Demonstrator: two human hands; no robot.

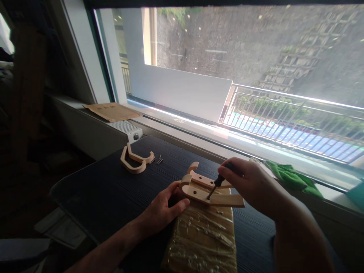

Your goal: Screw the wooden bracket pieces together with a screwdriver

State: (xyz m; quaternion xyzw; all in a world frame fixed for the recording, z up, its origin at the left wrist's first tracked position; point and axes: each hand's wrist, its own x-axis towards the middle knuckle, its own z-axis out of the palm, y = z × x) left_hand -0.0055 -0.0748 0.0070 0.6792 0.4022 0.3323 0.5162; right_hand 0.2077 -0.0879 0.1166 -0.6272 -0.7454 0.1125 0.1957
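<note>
My right hand (241,172) is closed round the black handle of a screwdriver (218,181), whose shaft slants down. Its tip meets a hole in the nearer wooden piece (224,200), a pale flat strip with a curled end. My left hand (167,204) grips this piece near its curl, thumb in front, some fingertips hidden behind. Just beyond lies a second, similar wooden piece (203,181) with dark holes. Both rest across a box wrapped in brown tape (204,235).
On the dark table (99,185), two bent wooden pieces (133,167) lie left of several screws (159,160). A green cloth (292,176) is on the windowsill at right. A brown paper envelope (112,111) sits on the ledge at left, by a white radiator (125,129).
</note>
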